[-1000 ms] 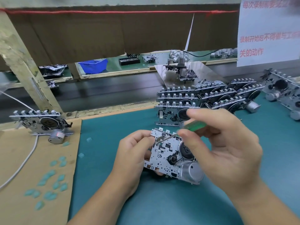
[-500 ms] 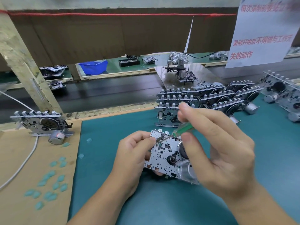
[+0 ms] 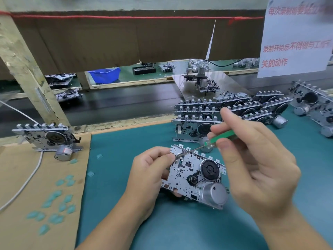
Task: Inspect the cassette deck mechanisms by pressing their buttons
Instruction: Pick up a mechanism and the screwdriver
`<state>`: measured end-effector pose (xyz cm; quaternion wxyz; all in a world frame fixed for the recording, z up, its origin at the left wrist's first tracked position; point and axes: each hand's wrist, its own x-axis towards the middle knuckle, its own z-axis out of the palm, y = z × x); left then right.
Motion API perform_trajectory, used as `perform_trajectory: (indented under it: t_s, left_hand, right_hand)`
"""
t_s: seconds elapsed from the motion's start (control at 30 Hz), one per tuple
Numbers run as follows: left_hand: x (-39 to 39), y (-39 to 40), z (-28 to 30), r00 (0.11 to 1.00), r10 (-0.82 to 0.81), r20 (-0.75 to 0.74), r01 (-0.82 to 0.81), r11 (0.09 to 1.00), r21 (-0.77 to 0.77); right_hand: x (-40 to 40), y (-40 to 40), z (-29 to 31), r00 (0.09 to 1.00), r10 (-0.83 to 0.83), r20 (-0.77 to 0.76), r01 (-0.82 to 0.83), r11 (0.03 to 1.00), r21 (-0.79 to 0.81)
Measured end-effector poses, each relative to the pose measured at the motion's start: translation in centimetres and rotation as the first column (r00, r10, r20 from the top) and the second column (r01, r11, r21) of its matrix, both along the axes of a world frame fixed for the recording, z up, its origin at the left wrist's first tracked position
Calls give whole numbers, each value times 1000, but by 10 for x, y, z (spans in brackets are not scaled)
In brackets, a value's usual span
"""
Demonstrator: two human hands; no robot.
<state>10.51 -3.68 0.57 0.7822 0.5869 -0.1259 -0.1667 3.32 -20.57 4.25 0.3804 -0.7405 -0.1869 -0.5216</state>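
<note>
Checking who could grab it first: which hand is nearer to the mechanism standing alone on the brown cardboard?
Left. The left hand is just right of the lone mechanism, across the mat's edge; the right hand is farther right, holding the green-handled tool.

The paper sign [image 3: 295, 38] at far right was cut off by the frame edge, top line blurry. The left hand [image 3: 149, 175] hid the held deck's [image 3: 194, 175] left edge and underside. Decks [image 3: 313, 107] at far right ran out of frame.
</note>
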Motion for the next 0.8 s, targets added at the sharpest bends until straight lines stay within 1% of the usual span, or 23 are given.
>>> perform_trajectory:
  t_s: [0.1,0.3,0.43,0.63,0.8]
  left_hand:
    - [0,0,0,1000,2,-5,-2,1000,-3]
    - [0,0,0,1000,-5,-6,5,1000,-9]
    - [0,0,-1,1000,0,-8,0,1000,-6]
    - [0,0,-1,1000,6,-14,-6,1000,-12]
    - [0,0,-2,1000,4,-9,-4,1000,-18]
  right_hand:
    - [0,0,-1,1000,3,-6,-3,1000,-19]
    - [3,2,-3,998,60,-29,-61,998,-27]
    - [2,2,-2,999,50,-6,-50,998,-32]
    - [1,3,-3,999,42,-11,-42,998,-46]
    - [1,3,-4,999,41,7,-41,999,-28]
